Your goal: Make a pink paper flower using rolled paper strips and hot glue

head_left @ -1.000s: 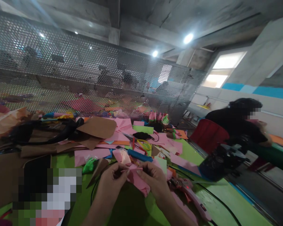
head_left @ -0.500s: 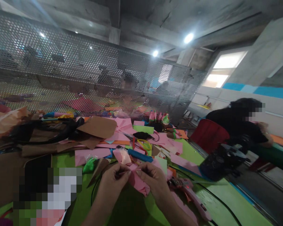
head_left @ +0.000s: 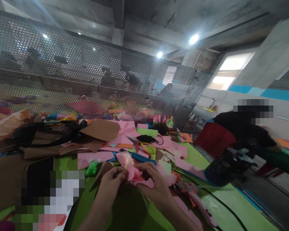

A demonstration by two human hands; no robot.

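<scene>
A folded piece of pink paper [head_left: 135, 175] is held between my two hands above the green tabletop. My left hand [head_left: 113, 179] pinches its left edge between thumb and fingers. On the other side my right hand [head_left: 152, 179] curves round the paper, thumb below and fingers above. A small clear plastic bag [head_left: 127, 158] lies just beyond the paper. Right of my right hand rests a pink hot glue gun [head_left: 197, 199] with a small red light. A bright green wrapped bundle [head_left: 92, 168] sits to the left of my hands.
Brown card [head_left: 103, 130], pink sheets [head_left: 126, 128], a blue stick-like thing [head_left: 143, 158] and yellow-handled scissors [head_left: 148, 148] crowd the table's far half. A perforated metal screen [head_left: 86, 80] stands behind. At right are a dark bin [head_left: 221, 170] and a seated person [head_left: 245, 125].
The pink paper has been turned and bunched, its lower part lifted up between my hands. My right-hand fingers have opened wider around it. The left hand keeps its pinch.
</scene>
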